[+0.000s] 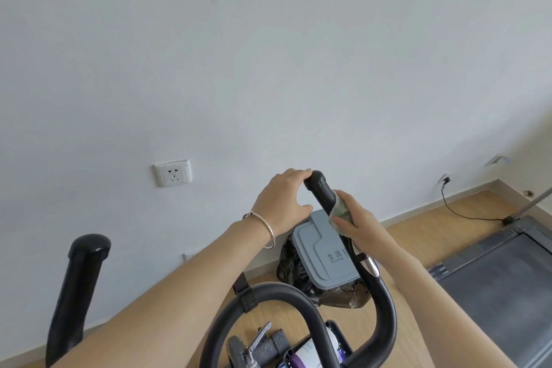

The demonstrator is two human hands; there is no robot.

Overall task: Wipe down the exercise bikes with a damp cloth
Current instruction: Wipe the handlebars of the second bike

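Right hand (357, 219): fingers curled round a greenish cloth (339, 212), clamping it against the right handlebar (321, 188) of the exercise bike (385, 326), just under the bar's rounded top. Left hand (282, 199) cups the bar's tip, fingertips hooked over the end cap, thumb spread out below and pointing at the bar, palm off it. Silver bangle (264, 228) on the left wrist, left of the bar. Cloth wraps the near side of the bar, just below the left hand; how far round it goes is hidden. Behind and below the bar: grey bin lid (316, 251) with printed characters, black bin bag (291, 270) bulging out under it. Far left of the bar, the other grip (80, 278), upright, untouched. Wall socket (173, 173) left of the bar at about tip height. Right of the bar, treadmill deck (507, 284) on the wood floor (418, 227), with a black cable (466, 213) running from it to a wall plug.
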